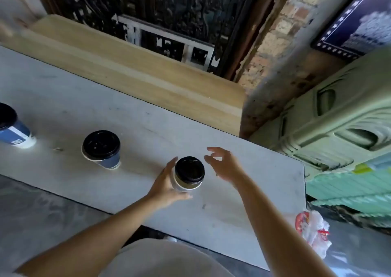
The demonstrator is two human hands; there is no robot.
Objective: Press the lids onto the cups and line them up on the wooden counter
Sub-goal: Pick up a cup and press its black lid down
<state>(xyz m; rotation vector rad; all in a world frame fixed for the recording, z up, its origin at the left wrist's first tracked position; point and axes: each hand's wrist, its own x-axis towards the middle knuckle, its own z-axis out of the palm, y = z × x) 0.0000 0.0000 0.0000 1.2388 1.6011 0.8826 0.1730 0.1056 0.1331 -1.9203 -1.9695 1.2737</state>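
Three paper cups with black lids stand on the pale grey worktop (pixel 63 98). The nearest, a white cup (pixel 189 174), is held around its side by my left hand (pixel 169 183). My right hand (pixel 224 164) hovers just right of that cup with fingers spread, not touching it. A blue cup (pixel 101 148) with its lid on stands to the left. Another blue and white cup (pixel 12 126) sits at the far left edge, partly cut off. The wooden counter (pixel 135 65) runs as a raised ledge behind the worktop.
A dark carved screen and a brick pillar (pixel 273 50) rise behind the ledge. A pale green plastic crate (pixel 342 124) stands to the right. A crumpled white and red plastic bag (pixel 313 232) lies at the lower right, past the worktop's corner.
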